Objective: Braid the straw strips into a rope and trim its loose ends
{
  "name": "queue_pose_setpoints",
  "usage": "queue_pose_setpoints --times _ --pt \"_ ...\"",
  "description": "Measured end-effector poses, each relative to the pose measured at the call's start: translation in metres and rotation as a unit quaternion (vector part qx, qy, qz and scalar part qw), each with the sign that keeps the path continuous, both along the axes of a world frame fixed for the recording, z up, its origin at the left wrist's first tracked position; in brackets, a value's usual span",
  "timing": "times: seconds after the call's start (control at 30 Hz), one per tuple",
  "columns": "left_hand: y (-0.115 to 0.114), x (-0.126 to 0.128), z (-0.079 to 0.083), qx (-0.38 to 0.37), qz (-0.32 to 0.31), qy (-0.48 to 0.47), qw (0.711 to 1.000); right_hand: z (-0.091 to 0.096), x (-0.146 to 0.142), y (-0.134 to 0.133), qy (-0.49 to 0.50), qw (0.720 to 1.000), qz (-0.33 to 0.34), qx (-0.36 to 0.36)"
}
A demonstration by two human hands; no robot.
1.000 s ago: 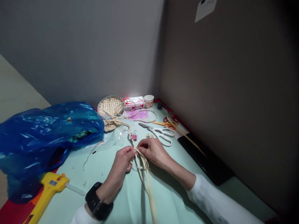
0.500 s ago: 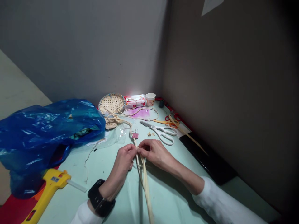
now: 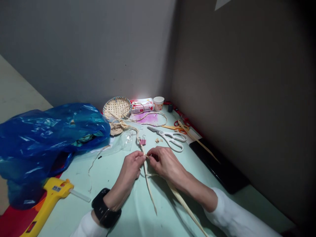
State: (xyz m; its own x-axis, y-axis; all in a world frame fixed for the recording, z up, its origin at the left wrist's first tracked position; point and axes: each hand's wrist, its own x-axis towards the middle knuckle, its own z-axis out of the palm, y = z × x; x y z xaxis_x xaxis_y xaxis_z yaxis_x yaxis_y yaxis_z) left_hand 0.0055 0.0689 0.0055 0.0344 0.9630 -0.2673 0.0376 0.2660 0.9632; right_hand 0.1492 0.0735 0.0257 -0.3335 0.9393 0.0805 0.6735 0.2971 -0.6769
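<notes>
A pale plaited straw cord (image 3: 137, 133) runs from a bundle at the back toward me. My left hand (image 3: 132, 165) pinches it where the plait splits into loose strands. Close beside it, my right hand (image 3: 166, 161) is closed on a strand, thumb and forefinger near the same spot. One narrow strand (image 3: 149, 192) hangs down between the hands. A wider strand (image 3: 187, 207) passes under my right hand toward the lower right. Just beyond my fingertips, a pink binder clip (image 3: 143, 142) sits against the cord.
White-handled scissors (image 3: 170, 138) lie right of the cord, near orange-handled scissors (image 3: 181, 128). At the back stand a woven basket (image 3: 117, 107) and a paper cup (image 3: 158, 103). A blue plastic bag (image 3: 54, 131) and a yellow glue gun (image 3: 53, 194) occupy the left. A black flat object (image 3: 217, 168) lies right.
The wide strand has swung from between my hands to the right, under my right hand. The narrow strand now hangs alone. Both hands keep nearly the same place.
</notes>
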Motion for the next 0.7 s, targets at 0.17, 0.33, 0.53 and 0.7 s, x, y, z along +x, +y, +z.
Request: queue_pose_setpoints --times 0.17,0.33,0.53,0.7 --pt "-0.001 -0.001 -0.003 0.001 0.003 -0.001 1.000 -0.006 -0.004 -0.007 -0.040 0.998 -0.010 0.037" --pt "0.000 -0.002 -0.003 -0.007 -0.014 -0.037 0.999 -0.010 -0.010 -0.011 -0.116 0.990 -0.014 0.073" --pt "-0.001 -0.005 -0.005 -0.006 -0.027 -0.072 0.997 -0.011 -0.017 -0.017 -0.213 0.969 0.005 0.121" --pt "-0.002 -0.008 -0.009 0.013 -0.032 -0.091 0.995 -0.014 -0.016 -0.020 -0.201 0.967 0.021 0.152"
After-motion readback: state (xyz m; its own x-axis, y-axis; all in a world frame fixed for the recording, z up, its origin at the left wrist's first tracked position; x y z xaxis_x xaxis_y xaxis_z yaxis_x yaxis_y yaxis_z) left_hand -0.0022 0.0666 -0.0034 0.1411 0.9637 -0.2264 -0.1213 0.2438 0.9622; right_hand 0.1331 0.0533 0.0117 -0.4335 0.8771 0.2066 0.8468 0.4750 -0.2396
